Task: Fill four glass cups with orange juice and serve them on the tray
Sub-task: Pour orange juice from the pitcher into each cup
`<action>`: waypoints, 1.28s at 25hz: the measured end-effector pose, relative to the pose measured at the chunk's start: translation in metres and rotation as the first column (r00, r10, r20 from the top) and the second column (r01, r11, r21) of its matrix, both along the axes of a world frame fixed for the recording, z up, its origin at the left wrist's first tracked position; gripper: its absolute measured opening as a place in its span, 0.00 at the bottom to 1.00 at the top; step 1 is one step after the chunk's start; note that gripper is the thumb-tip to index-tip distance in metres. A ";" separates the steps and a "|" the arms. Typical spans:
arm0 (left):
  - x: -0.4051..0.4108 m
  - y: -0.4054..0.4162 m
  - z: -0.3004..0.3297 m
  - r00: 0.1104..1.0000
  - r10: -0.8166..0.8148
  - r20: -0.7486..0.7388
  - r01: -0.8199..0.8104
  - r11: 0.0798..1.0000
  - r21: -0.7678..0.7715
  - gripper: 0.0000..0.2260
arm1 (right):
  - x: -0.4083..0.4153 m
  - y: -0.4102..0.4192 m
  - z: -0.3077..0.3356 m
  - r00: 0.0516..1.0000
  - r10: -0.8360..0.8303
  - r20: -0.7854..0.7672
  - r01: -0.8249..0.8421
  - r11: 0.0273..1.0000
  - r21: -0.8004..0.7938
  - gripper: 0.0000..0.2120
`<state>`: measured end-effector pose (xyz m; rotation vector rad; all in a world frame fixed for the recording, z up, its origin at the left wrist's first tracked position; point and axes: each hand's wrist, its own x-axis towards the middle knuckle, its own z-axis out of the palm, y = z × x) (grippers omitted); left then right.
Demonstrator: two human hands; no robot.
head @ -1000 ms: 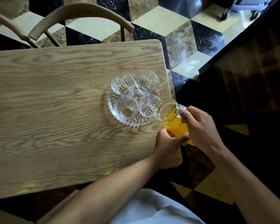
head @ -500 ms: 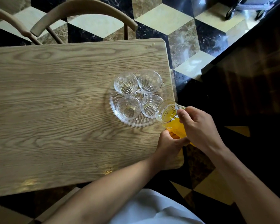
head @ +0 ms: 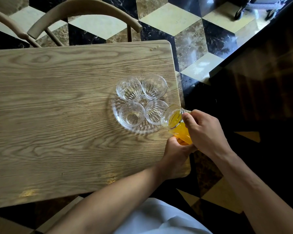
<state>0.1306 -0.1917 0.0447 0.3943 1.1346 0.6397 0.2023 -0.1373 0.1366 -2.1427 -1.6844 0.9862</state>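
Two hands, your right hand (head: 205, 130) wrapping the slippery, fragile glass jug (head: 177, 123) and left hand (head: 176, 152) cupping its base, are tipping it beside the tray (head: 118, 119).

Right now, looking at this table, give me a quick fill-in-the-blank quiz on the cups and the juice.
1. The glass tray holds ____ cups.
2. All the cups are ____ of juice.
3. The pitcher of orange juice is held by ____ hands.
4. Its mouth tilts toward the near-right cup, on the tray's ____ side.

Missing words: four; empty; both; right
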 end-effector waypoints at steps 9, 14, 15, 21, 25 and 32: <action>0.001 0.003 0.012 1.000 0.011 0.009 -0.011 1.000 -0.004 0.19 | -0.004 0.004 0.001 0.999 0.025 0.046 -0.024 1.000 -0.007 0.20; -0.002 0.004 0.014 1.000 0.023 -0.006 -0.022 1.000 0.005 0.21 | -0.007 0.007 0.002 0.996 0.043 0.073 -0.042 0.999 -0.008 0.20; -0.002 0.004 0.015 1.000 0.024 -0.006 -0.024 1.000 0.012 0.21 | -0.007 0.008 0.002 0.996 0.046 0.079 -0.045 0.999 -0.008 0.21; -0.003 0.005 0.018 0.998 0.056 0.004 -0.056 0.998 0.041 0.21 | -0.012 0.012 0.004 0.994 0.049 0.097 -0.047 0.999 -0.027 0.21; -0.002 0.004 0.016 0.996 0.081 0.021 -0.082 0.996 0.042 0.19 | -0.015 0.014 0.005 0.992 0.053 0.114 -0.050 0.998 -0.030 0.21; 0.002 0.001 0.006 0.987 0.151 0.051 -0.150 0.988 -0.019 0.11 | -0.015 0.017 0.006 0.989 0.052 0.138 -0.046 0.998 -0.050 0.20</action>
